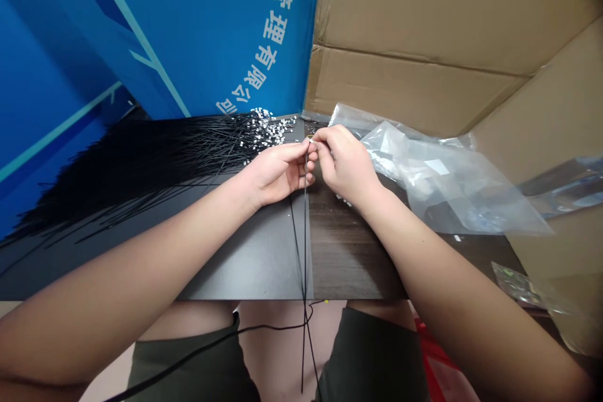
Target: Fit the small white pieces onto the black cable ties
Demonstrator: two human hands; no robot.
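Above the table, my left hand (pixel 280 176) pinches the upper end of a thin black wire (pixel 306 232) between thumb and forefinger. The wire hangs down past the table edge, and a second dark strand runs beside it. My right hand (pixel 346 160) meets the left at the fingertips, closed in a pinch around a small whitish piece (pixel 311 141) at the wire's end. Fingers partly cover that piece, so its exact shape is hidden. Left of my hands lies a large bundle of black wires (pixel 174 151), with small white connectors (pixel 271 129) at their near ends.
Clear plastic bags (pixel 452 182) lie to the right, before a cardboard box (pixel 424 19). A blue panel (pixel 198 25) with white characters stands behind the wires. A thicker black cable (pixel 198 352) crosses below the table edge. A small clear packet (pixel 518 282) lies at right.
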